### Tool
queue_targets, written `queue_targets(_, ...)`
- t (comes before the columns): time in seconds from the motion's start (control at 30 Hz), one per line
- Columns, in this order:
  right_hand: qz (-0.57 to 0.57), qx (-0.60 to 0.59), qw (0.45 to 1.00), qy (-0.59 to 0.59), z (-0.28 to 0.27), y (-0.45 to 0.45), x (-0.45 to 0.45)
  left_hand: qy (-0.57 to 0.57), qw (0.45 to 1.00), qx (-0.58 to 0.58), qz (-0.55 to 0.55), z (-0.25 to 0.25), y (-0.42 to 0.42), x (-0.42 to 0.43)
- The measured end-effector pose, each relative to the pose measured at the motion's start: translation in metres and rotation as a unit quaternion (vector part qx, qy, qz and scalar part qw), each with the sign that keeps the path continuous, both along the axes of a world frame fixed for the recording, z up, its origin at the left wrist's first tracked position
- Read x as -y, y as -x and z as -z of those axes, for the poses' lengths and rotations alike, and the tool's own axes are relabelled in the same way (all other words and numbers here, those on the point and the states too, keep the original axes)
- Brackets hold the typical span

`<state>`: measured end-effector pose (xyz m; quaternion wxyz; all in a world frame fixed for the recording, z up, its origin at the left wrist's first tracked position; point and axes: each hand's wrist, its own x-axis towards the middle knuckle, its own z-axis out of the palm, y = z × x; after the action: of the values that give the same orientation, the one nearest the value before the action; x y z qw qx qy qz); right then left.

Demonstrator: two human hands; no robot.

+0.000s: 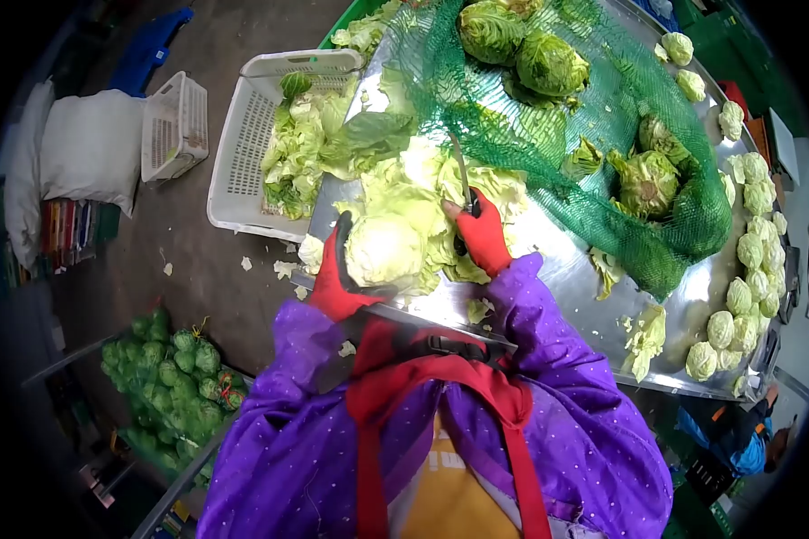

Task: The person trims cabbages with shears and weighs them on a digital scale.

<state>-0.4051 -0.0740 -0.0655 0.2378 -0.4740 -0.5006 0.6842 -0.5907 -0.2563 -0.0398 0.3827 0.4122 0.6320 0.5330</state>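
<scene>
My left hand (334, 280), in a red and black glove, cups the left side of a pale, trimmed cabbage (385, 250) at the table's near edge. My right hand (485, 235), gloved alike, is closed round the handle of a knife (461, 169); its blade points away from me, just right of the cabbage. Loose cabbage leaves (422, 166) lie piled behind and beside the head. A green net (593, 180) spreads over the table on the right, with untrimmed cabbages (551, 65) on and in it.
A white crate (234, 171) holding leaves stands against the left side of the metal table (566, 305). Trimmed cabbages (751, 251) line the right edge. On the floor are netted cabbages (175, 377), a small white crate (175, 126) and white sacks (90, 144). Another person (751, 445) is at lower right.
</scene>
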Motion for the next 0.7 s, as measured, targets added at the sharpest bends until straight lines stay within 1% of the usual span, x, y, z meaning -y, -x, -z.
queue_targets(0.07, -0.027, 0.001, 0.999, 0.023, -0.027, -0.004, 0.001, 0.009, 0.990, -0.143, 0.003, -0.011, -0.003, 0.007)
queue_targets(0.1, -0.042, 0.003, 0.998, 0.036, -0.032, -0.006, 0.002, 0.015, 0.977, -0.212, 0.004, -0.021, -0.004, 0.008)
queue_targets(0.13, -0.042, -0.010, 0.997, -0.070, -0.013, 0.002, 0.010, 0.033, 0.965, -0.261, 0.009, -0.037, -0.015, 0.002)
queue_targets(0.17, -0.094, 0.035, 0.994, -0.034, -0.025, 0.007, 0.016, 0.090, 0.968, -0.233, 0.004, -0.054, -0.029, -0.008)
queue_targets(0.23, -0.106, 0.049, 0.981, -0.154, -0.017, 0.030, 0.032, 0.128, 0.938, -0.321, 0.002, -0.040, -0.036, -0.012)
queue_targets(0.27, -0.118, 0.072, 0.981, -0.138, -0.017, 0.037, 0.031, 0.110, 0.960, -0.259, -0.002, -0.035, -0.033, -0.014)
queue_targets(0.33, -0.151, 0.120, 0.976, -0.102, -0.023, 0.049, 0.027, 0.083, 0.982, -0.170, 0.006, -0.022, -0.018, -0.008)
queue_targets(0.4, -0.176, 0.155, 0.964, -0.124, -0.001, 0.042, 0.015, 0.050, 0.994, -0.090, 0.021, -0.008, 0.002, 0.000)
queue_targets(0.43, -0.188, 0.173, 0.957, -0.137, 0.003, 0.038, 0.008, 0.037, 0.998, -0.056, 0.017, -0.003, 0.013, 0.002)
queue_targets(0.5, -0.178, 0.172, 0.954, -0.167, 0.007, 0.031, 0.008, 0.013, 1.000, 0.017, 0.003, 0.009, 0.031, 0.012)
queue_targets(0.57, -0.160, 0.173, 0.954, -0.184, 0.013, 0.027, 0.007, 0.008, 1.000, -0.017, -0.017, 0.022, 0.048, 0.016)
queue_targets(0.6, -0.146, 0.148, 0.960, -0.188, 0.011, 0.023, 0.007, 0.004, 0.999, -0.031, -0.018, 0.024, 0.047, 0.014)
queue_targets(0.63, -0.160, 0.171, 0.960, -0.155, -0.005, 0.019, 0.004, -0.002, 0.999, -0.044, -0.008, 0.018, 0.045, 0.009)
queue_targets(0.7, -0.176, 0.196, 0.958, -0.110, -0.015, 0.003, -0.005, -0.019, 0.996, -0.084, 0.034, -0.001, 0.041, 0.000)
